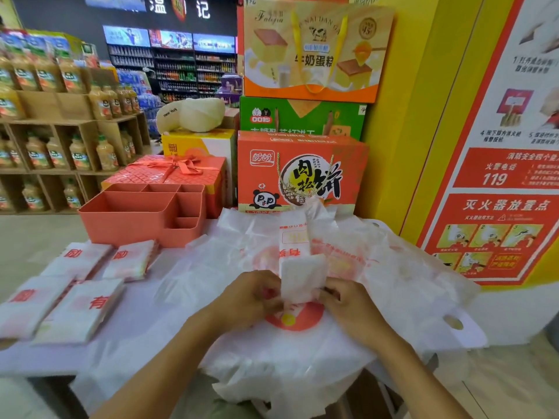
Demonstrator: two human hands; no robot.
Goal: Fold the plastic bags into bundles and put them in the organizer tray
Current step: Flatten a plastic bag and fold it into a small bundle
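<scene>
White plastic sits between both hands. The left hand [251,297] pinches the near left edge of a narrow folded bag strip [298,258], fingers curled in. The right hand [351,309] pinches the opposite edge, thumb tucked against it. The strip's near end is doubled over into a thick white flap standing up between the fingertips, and the rest runs away from the person, red lettering showing. Underneath, a loose pile of flat plastic bags [393,282] spreads across the table [27,361] and spills over its near edge. Off to the left, four folded bundles [81,309] lie in two rows. Just behind them sits the coral organizer tray [139,216], backed by a red ribboned gift box [172,172].
</scene>
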